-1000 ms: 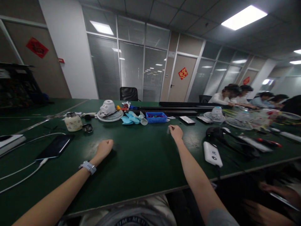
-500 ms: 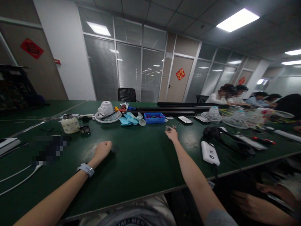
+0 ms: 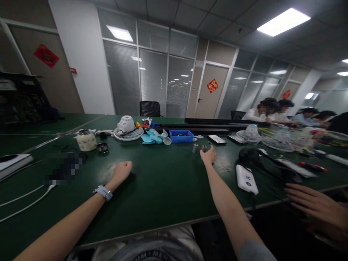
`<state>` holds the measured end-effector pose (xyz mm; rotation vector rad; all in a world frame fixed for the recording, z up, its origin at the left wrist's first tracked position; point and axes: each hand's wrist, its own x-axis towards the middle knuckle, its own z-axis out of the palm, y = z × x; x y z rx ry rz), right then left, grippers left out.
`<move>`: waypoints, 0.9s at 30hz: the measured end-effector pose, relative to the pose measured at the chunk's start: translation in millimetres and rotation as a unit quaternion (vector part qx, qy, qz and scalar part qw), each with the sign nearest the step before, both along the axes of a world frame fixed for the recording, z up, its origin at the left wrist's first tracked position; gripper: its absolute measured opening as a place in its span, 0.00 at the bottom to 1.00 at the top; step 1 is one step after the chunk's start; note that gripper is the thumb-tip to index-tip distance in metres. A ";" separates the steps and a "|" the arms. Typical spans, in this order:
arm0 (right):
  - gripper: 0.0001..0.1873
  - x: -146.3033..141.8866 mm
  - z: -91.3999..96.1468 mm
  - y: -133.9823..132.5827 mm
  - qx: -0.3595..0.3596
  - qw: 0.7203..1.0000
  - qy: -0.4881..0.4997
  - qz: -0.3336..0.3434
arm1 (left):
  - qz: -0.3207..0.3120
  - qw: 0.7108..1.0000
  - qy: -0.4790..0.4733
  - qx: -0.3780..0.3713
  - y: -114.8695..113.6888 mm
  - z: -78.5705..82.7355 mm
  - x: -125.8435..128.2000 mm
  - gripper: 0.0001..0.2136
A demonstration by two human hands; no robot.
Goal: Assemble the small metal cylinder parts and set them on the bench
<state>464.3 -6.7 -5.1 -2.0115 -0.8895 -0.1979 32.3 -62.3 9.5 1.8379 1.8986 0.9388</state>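
My left hand (image 3: 123,170) rests on the green table as a closed fist, with nothing visible in it. Farther out, my right hand (image 3: 208,156) reaches to a small grey metal cylinder (image 3: 204,148). Its thumb and fingers are spread on either side of that cylinder; whether they touch it I cannot tell. A second metal cylinder (image 3: 195,148) stands upright just to the left, apart from the hand. Behind them is a blue plastic bin (image 3: 181,139) with small things inside that are too small to name.
Light-blue fan blades (image 3: 154,137) and a white fan part (image 3: 126,124) lie at the back left. Nearer are a cream jar (image 3: 86,141) and a black phone-like device (image 3: 65,168). On the right lies a white device (image 3: 247,179); another person's hand (image 3: 315,203) is beside the table edge.
My right hand has left the left-hand cylinder, which now stands free, and has moved right to the other one, fingers spreading. My left fist stays put. The neighbour's hand has risen.
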 end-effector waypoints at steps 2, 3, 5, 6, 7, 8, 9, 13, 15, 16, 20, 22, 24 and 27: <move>0.38 10.4 -3.8 4.8 -0.057 0.997 0.022 0.051 | -0.002 1.000 -0.001 0.004 0.2 -0.7 -0.3 0.13; 0.36 14.7 -5.4 7.2 -0.077 0.994 0.028 0.074 | -0.002 1.000 0.000 0.004 0.5 -1.4 -0.6 0.13; 0.28 20.2 -7.6 10.4 -0.089 0.991 0.031 0.096 | -0.003 1.000 0.001 0.004 1.9 -3.5 -1.3 0.13; 0.25 21.5 -8.3 11.0 -0.086 0.991 0.032 0.096 | -0.003 1.000 0.001 0.005 2.7 -4.7 -1.8 0.13; 0.23 21.8 -8.7 10.9 -0.081 0.992 0.035 0.093 | -0.004 1.000 0.001 0.005 3.5 -5.9 -2.2 0.13; 0.22 21.5 -9.0 10.2 -0.078 0.992 0.040 0.087 | -0.006 1.000 0.000 0.005 4.1 -6.7 -2.5 0.13; 0.22 20.8 -9.1 9.1 -0.078 0.993 0.044 0.083 | -0.007 1.000 -0.001 0.006 4.4 -7.1 -2.7 0.13; 0.23 15.2 -8.5 3.6 -0.096 0.991 0.060 0.071 | -0.009 1.000 0.000 0.002 2.4 -4.7 -2.1 0.13; 0.23 9.2 -6.7 1.5 -0.109 0.989 0.067 0.069 | -0.012 1.000 -0.003 0.001 0.9 -3.6 -1.3 0.13; 0.23 4.5 -5.2 0.6 -0.117 0.988 0.068 0.071 | -0.015 1.000 -0.006 0.003 0.4 -3.7 -1.0 0.13; 0.23 -32.6 3.7 -5.8 -0.162 0.980 0.024 0.112 | -0.053 0.998 -0.018 0.019 -0.4 -7.4 0.7 0.13; 0.23 -63.4 7.6 -12.7 -0.173 0.971 -0.014 0.165 | -0.083 0.996 -0.023 0.019 -2.0 -8.4 2.7 0.14; 0.21 -100.1 9.2 -23.1 -0.158 0.957 -0.035 0.240 | -0.111 0.993 -0.037 0.023 -5.9 -6.7 6.6 0.13; 0.20 -157.6 7.0 -43.2 -0.108 0.918 -0.045 0.380 | -0.143 0.986 -0.048 0.064 -15.8 0.3 16.0 0.15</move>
